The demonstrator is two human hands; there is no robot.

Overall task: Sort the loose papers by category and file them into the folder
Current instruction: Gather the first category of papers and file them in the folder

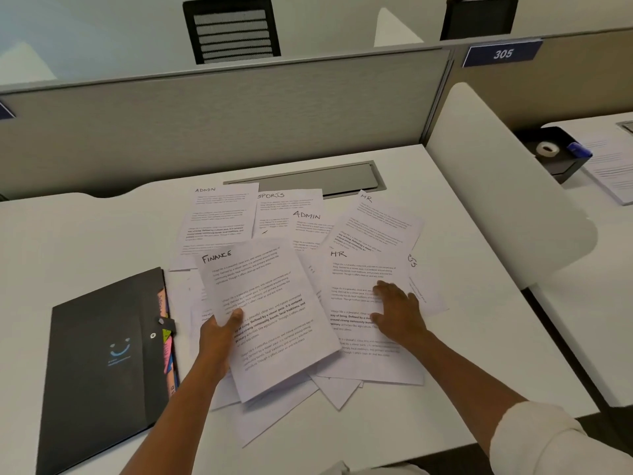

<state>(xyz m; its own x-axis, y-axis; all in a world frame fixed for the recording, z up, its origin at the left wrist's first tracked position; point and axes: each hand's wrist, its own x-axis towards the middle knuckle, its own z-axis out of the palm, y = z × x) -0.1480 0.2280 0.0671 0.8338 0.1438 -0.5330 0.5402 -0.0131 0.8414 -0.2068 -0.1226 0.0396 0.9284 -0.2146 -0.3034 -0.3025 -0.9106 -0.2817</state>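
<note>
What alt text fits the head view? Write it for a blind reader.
A person's left hand grips a sheet headed FINANCE while the right hand rests flat on an HR sheet, amid loose papers headed ADMIN, SPORTS and HR on a white desk. A closed black folder lies to the left.

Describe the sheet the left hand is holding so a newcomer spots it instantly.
On the white desk, right of the black folder, lies a loose spread of papers. The sheet is the tilted one on top at the front, pinched at its left edge by the left hand. It alone has FINANCE handwritten at its top.
</note>
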